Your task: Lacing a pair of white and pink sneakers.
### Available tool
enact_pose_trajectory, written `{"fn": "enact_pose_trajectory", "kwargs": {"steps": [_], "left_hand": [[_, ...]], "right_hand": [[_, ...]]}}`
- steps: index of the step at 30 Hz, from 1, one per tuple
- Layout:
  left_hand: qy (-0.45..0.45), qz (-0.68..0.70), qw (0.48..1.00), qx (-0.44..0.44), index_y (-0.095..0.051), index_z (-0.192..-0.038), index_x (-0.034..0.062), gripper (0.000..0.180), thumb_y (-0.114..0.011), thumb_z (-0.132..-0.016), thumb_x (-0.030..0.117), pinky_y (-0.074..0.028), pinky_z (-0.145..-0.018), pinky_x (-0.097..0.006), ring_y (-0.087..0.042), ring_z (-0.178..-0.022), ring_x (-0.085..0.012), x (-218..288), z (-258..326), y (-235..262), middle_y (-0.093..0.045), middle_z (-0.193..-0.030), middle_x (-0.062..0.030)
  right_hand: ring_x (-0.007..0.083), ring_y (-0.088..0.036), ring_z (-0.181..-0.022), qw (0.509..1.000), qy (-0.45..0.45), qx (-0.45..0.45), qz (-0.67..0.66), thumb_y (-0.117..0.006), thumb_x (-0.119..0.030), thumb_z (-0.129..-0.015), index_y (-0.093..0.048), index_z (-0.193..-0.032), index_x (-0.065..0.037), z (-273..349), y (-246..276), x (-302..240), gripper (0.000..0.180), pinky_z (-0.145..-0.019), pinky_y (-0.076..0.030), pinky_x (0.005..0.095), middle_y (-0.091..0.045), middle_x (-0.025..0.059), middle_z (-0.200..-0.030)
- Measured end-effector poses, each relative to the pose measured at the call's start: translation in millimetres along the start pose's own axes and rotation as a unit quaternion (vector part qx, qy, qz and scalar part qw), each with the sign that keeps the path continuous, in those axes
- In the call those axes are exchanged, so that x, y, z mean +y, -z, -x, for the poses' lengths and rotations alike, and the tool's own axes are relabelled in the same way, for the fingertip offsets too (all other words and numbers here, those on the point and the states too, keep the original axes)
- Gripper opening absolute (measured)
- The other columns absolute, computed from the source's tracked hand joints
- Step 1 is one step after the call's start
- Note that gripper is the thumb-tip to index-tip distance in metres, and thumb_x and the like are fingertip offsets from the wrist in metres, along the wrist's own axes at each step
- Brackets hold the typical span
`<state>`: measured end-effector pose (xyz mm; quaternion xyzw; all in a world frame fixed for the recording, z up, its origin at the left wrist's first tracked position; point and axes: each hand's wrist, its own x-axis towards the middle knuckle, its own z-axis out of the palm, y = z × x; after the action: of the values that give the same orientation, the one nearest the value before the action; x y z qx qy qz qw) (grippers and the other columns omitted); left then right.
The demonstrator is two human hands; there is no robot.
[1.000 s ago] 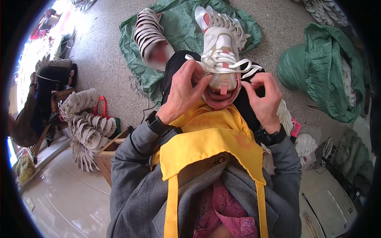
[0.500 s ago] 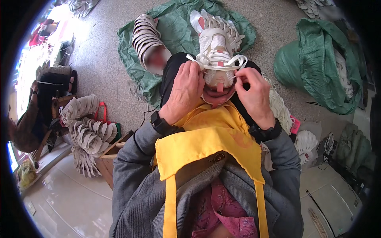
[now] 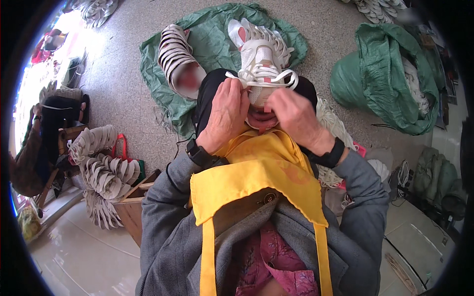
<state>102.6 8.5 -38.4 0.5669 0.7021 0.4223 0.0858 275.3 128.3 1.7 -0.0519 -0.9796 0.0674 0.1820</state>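
Note:
Between my knees lies a white and beige sneaker upper, its pink-lined opening toward me. White laces cross its front and loop loosely to both sides. My left hand is closed against the left edge of the upper, beside a lace end that sticks up past its fingers. Over the tongue, my right hand has its thumb and fingers pinched near the pink tab; what lies between them is hidden, and the hand is slightly blurred. A yellow apron covers my lap.
A green woven sheet lies ahead, with a row of nested uppers on its left. At right stands a green sack holding white pieces. More stacked uppers rest at left by a wooden box. Another person sits at far left.
My right hand has moved left and inward, from the upper's right edge to over its tongue. My left hand stays at the left edge. The whole view has shifted slightly.

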Motion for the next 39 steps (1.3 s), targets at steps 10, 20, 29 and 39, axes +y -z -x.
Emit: {"fn": "enact_pose_trajectory", "kwargs": {"steps": [10,20,29,39], "left_hand": [[0.004,0.026,1.0,-0.011,-0.051,-0.103,-0.0026,0.015,-0.06,-0.091,-0.001,-0.046,-0.076,-0.049,-0.055,-0.088,-0.0422,-3,0,3,-0.053,-0.093,-0.0212],[0.014,0.032,0.999,0.014,-0.054,-0.103,-0.0026,0.012,-0.06,-0.093,0.0,-0.046,-0.073,-0.047,-0.056,-0.084,-0.0425,-3,1,1,-0.054,-0.092,-0.0208],[0.044,0.066,0.997,0.001,-0.052,-0.101,-0.0026,0.014,-0.062,-0.092,0.0,-0.046,-0.074,-0.047,-0.056,-0.086,-0.0404,-3,1,-1,-0.053,-0.091,-0.0196],[0.213,0.171,0.962,0.006,-0.058,-0.095,-0.0026,0.018,-0.071,-0.091,0.009,-0.051,-0.065,-0.034,-0.064,-0.071,-0.022,5,-6,4,-0.063,-0.084,-0.013]], "right_hand": [[0.0355,-0.066,-0.084,0.958,-0.087,0.048,-0.269,-0.065,-0.004,-0.092,-0.057,-0.098,0.0,-8,-8,-33,0.011,-0.073,-0.054,0.0435,-0.06,0.0147,-0.091],[0.0356,-0.068,-0.08,0.969,-0.196,0.03,-0.145,-0.069,-0.014,-0.09,-0.066,-0.093,-0.005,-29,-35,-13,0.01,-0.068,-0.055,0.0451,-0.064,0.0129,-0.089],[0.0346,-0.065,-0.07,0.974,-0.16,0.033,-0.154,-0.068,-0.006,-0.087,-0.064,-0.089,-0.003,-20,-15,-9,0.005,-0.06,-0.05,0.0445,-0.063,0.0133,-0.085],[0.0208,-0.055,-0.056,0.907,-0.316,-0.025,-0.278,-0.07,0.001,-0.087,-0.063,-0.082,-0.001,44,39,-21,0.008,-0.052,-0.042,0.0335,-0.057,0.0085,-0.074]]}}
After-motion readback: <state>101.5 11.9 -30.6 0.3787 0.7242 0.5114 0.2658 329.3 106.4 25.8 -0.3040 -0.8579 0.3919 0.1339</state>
